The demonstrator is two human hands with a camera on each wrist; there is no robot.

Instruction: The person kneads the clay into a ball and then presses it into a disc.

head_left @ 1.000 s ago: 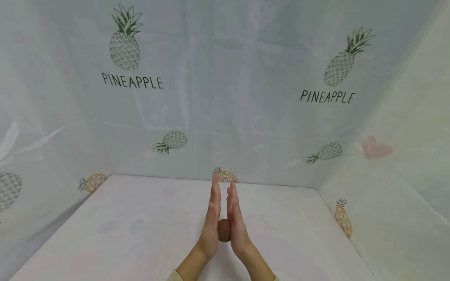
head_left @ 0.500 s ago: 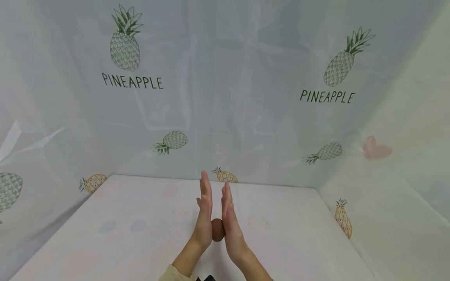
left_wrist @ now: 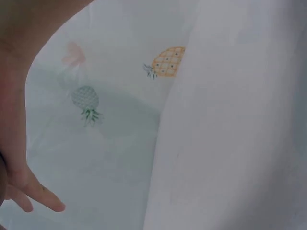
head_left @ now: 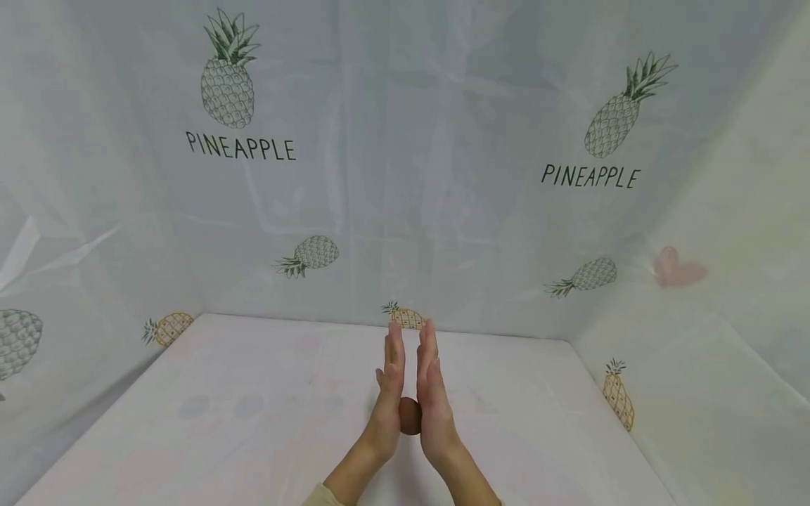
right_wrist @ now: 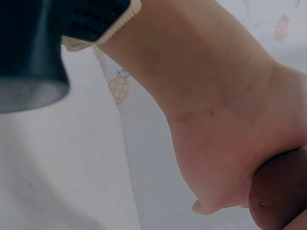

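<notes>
A smooth brown ball (head_left: 410,416), like a lump of clay or dough, sits between the heels of two facing palms. My left hand (head_left: 387,411) presses it from the left side, fingers straight and pointing away from me. From the right, my right hand (head_left: 435,414) presses flat against it, its fingers stretched the same way. A narrow gap separates the two rows of fingertips. Seen close in the right wrist view, the brown ball (right_wrist: 278,191) has a small crease on its surface. Only a sliver of it shows at the left edge of the left wrist view.
Below the hands spreads a white-covered table (head_left: 253,436) with faint pastel prints. Pale sheeting (head_left: 405,183) printed with pineapples hangs behind it and along both sides. A dark device (right_wrist: 33,52) fills the upper left corner of the right wrist view.
Both hands shift left and then back right, with the ball staying between the palms. The fingertips of the two hands now stand nearly level, where the left ones reached farther before.
</notes>
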